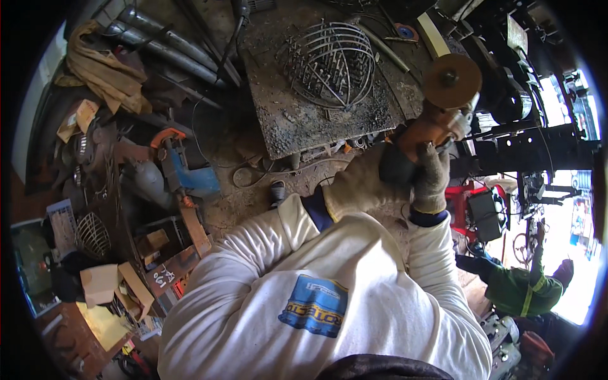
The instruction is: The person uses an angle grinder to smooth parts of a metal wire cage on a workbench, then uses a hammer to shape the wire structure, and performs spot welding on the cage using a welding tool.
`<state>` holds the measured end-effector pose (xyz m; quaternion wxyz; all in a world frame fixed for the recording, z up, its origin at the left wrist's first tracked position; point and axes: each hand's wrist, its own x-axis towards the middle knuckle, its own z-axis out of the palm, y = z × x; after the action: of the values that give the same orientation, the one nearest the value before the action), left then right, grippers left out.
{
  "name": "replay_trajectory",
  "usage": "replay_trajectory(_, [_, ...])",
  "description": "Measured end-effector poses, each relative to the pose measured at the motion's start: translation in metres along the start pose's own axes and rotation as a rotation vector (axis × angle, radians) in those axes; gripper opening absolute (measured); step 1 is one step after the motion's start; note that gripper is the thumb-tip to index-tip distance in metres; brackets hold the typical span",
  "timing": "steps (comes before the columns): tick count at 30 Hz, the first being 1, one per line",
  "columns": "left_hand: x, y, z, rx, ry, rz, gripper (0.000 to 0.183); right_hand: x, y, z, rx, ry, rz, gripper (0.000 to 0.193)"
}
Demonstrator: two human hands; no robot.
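Note:
I hold an orange angle grinder (420, 132) with a worn brown disc (461, 87) at its far end, off the table's right side. My right hand (432, 180), in a tan work glove, is closed around the grinder's body. Also gloved, my left hand (360, 180) grips the dark rear part of the tool; its fingers are mostly hidden behind it. Whether the disc spins cannot be told. Left of the grinder, a round cage of bent metal rods (339, 69) lies on the worktable.
The metal worktable (278, 130) is littered with dark grit. To the left stand a blue vise (193, 174) and a cluttered bench with cardboard boxes (101, 285). Steel pipes (164, 47) lie far left. At right are a red chair (459, 196) and a person in green (525, 288).

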<state>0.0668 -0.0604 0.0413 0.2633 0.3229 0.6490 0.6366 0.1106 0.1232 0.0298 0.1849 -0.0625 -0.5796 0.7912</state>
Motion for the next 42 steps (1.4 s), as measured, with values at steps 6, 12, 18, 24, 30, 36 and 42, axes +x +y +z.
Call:
replay_trajectory(6, [-0.025, -0.025, -0.057, 0.225, 0.112, -0.248, 0.088, -0.005, 0.037, 0.079, 0.118, 0.115, 0.071, 0.060])
replay_trajectory(12, [-0.030, -0.046, -0.086, 0.235, 0.175, 0.070, 0.068, -0.006, 0.047, 0.131, 0.086, 0.233, 0.078, 0.052])
replay_trajectory(18, [-0.026, -0.043, -0.094, -0.121, -0.059, -0.109, 0.072, -0.014, 0.033, 0.148, -0.035, 0.412, 0.064, 0.048])
replay_trajectory(24, [-0.028, -0.036, -0.103, -0.128, -0.374, -0.199, 0.063, -0.016, 0.012, 0.156, 0.051, 0.169, 0.186, 0.076])
replay_trajectory(30, [-0.060, -0.095, -0.077, -1.096, -0.546, -0.462, 0.043, -0.031, 0.006, 0.160, -0.338, 0.271, 0.530, 0.074])
replay_trajectory(36, [-0.092, -0.138, -0.052, -1.940, -0.695, -0.847, 0.073, -0.020, 0.010, 0.199, -0.841, 0.075, 0.516, 0.073])
replay_trajectory(42, [-0.092, -0.116, -0.083, -1.507, -0.534, -0.779, 0.050, -0.005, 0.017, 0.227, -1.162, 0.006, 0.661, 0.077])
